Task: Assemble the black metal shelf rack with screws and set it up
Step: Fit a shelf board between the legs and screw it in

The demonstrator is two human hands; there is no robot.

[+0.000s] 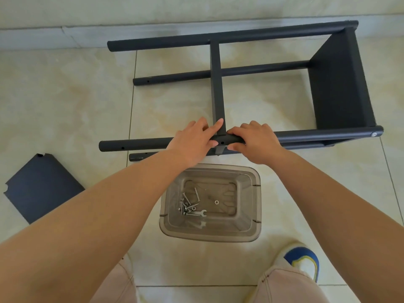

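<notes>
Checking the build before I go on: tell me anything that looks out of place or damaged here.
Nothing looks damaged. The rack lies on its side, half built, and one shelf panel lies loose on the floor to its left. Screws stay inside the tub.

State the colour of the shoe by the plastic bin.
White toe with blue and yellow trim on the shoe, seen in the head view.
</notes>
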